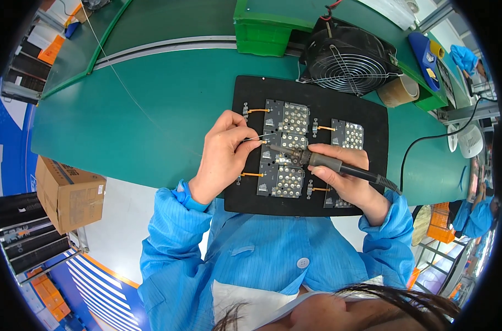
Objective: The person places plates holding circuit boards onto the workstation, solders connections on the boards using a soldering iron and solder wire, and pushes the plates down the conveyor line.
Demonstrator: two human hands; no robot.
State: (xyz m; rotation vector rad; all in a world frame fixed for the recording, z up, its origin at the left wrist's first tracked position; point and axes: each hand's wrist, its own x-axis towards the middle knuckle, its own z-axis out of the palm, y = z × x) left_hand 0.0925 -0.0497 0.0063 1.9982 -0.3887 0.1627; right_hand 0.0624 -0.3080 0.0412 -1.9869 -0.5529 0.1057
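Note:
My left hand [224, 151] is closed in a pinch on a thin solder wire [266, 134], whose end reaches over the left edge of the middle circuit board. A small orange lead shows at those fingertips; whether they grip it too, I cannot make out. My right hand [347, 171] is wrapped round a soldering iron [325, 161], its tip pointing left at the same spot. Joined dark circuit boards [269, 185] with rows of round pale parts lie on a black mat [243, 198]. Several orange leads with small metal connectors [245, 112] stick out from board edges.
More boards [337, 132] lie on the mat's right side. Beyond the mat stand a black fan [347, 63] with a wire guard, a tape roll [400, 91] and a green bin [262, 37]. The iron's cable [408, 149] runs off right. A cardboard box [69, 196] stands left of the table.

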